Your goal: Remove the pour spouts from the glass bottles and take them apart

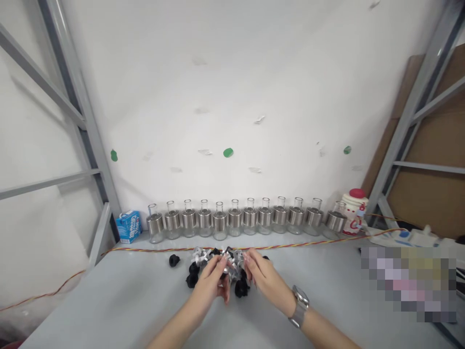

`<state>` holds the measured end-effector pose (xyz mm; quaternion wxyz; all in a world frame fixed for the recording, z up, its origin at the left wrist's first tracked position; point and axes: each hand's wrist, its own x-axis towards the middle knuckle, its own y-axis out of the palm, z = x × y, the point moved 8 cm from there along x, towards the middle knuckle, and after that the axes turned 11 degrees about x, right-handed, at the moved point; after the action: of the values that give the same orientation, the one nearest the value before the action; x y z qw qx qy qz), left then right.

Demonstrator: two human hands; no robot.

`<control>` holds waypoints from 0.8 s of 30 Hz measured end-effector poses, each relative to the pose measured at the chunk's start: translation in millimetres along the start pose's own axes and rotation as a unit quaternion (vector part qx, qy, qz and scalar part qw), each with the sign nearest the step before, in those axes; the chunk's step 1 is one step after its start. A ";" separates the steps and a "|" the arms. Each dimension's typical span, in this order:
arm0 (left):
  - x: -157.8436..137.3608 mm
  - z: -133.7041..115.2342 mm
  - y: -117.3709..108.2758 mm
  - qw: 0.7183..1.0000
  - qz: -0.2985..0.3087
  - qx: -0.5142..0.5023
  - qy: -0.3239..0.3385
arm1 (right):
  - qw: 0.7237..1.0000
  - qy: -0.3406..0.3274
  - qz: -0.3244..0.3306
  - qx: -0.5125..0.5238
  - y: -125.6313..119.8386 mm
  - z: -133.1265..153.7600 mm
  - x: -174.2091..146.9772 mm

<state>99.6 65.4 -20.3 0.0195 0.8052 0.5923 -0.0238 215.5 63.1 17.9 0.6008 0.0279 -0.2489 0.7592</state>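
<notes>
Both my hands are over a small pile on the grey table, made up of black stopper-like pieces (192, 279) and clear plastic parts (199, 254). My left hand (210, 281) is closed, thumb and fingers curled together at the pile's middle; what they grip is mostly hidden. At the pile's right side, my right hand (262, 274) pinches a small clear plastic piece (239, 257) between thumb and fingers. One black piece (241, 289) lies in front, between the hands. Another single black piece (174, 261) sits apart on the left.
Several glass bottles with metal collars (219, 221) stand in a row along the wall. A blue carton (128, 227) is at the left end, a white-and-red container (354, 213) at the right. A twisted red-yellow wire (152, 250) crosses behind the pile. A power strip (407, 236) lies right.
</notes>
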 end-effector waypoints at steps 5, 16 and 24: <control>0.8 14.2 4.1 0.997 -0.006 -0.047 -0.054 | 0.998 -0.038 0.040 -0.040 12.5 9.4 -4.0; -3.6 14.2 13.4 1.000 -0.009 0.030 0.001 | 0.999 -0.006 0.006 0.041 23.9 -9.3 -7.9; -11.8 5.4 14.0 0.996 -0.083 0.044 -0.009 | 0.994 -0.026 -0.094 0.042 21.8 -2.5 -16.8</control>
<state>109.3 49.7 -25.0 -0.0123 0.7527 0.6556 -0.0583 200.6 45.7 2.4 0.6611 0.0962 -0.2292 0.7079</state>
